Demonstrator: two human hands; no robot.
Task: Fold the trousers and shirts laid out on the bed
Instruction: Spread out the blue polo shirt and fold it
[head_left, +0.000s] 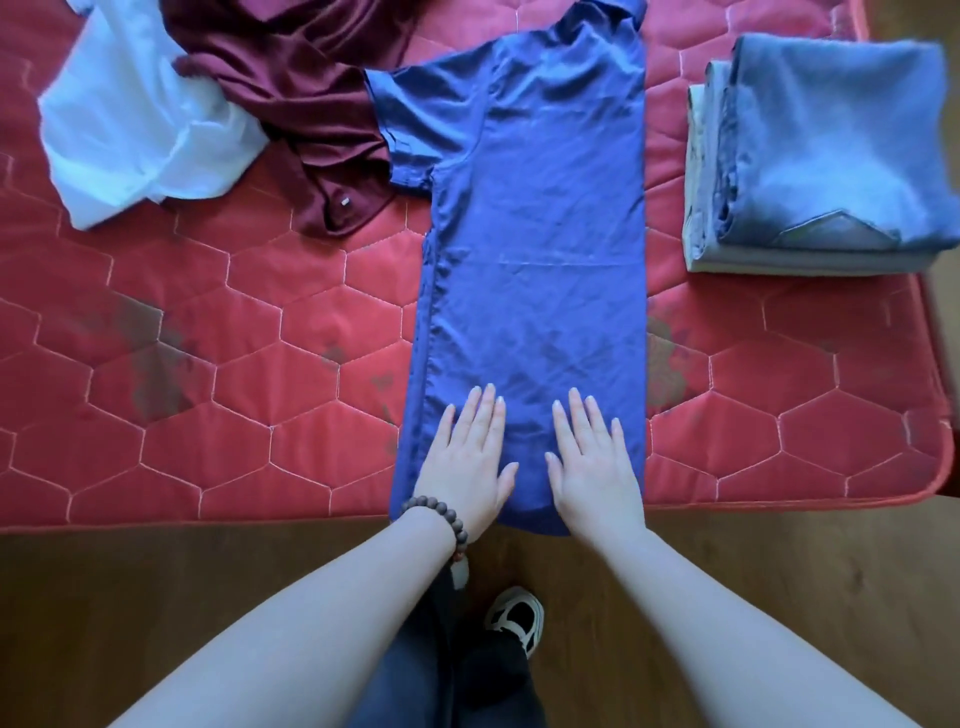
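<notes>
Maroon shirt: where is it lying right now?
In the head view the maroon shirt lies crumpled at the far left of the bed, between the white garment and the blue shirt, whose sleeve overlaps it.

Light was soft and even, with a cool bluish cast. The white cloth (130, 119) was nearly blown out, its folds hard to read. The shirt (530, 249) carried a faint sheen, and only weak shadows lay beyond the fingertips of both grips. Wide-angle distortion bowed the bed (208, 415) edge. Detail was slightly soft throughout.
</notes>
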